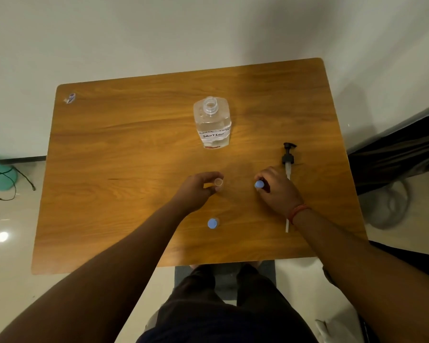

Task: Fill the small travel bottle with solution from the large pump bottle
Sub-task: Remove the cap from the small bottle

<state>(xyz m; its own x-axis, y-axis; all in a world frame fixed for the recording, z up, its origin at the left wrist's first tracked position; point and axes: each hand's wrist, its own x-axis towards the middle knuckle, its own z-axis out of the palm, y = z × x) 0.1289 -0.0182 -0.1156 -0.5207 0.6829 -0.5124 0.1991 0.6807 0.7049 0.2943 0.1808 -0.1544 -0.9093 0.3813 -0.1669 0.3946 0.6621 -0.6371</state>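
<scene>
The large clear bottle (212, 122) stands open at the table's middle, its label reading "solution", with clear liquid inside. Its black pump head with white tube (288, 159) lies to the right on the table. My left hand (196, 191) grips a small clear travel bottle (218, 183) that stands upright with its mouth open. My right hand (276, 188) holds a blue cap (259, 184) in its fingertips, a short way right of that bottle. A second small bottle with a blue cap (212, 223) stands nearer to me.
The wooden table (124, 144) has a small sticker (70, 98) at its far left corner. A teal object with black cables (0, 174) sits on the floor to the left. My legs show below the table's near edge.
</scene>
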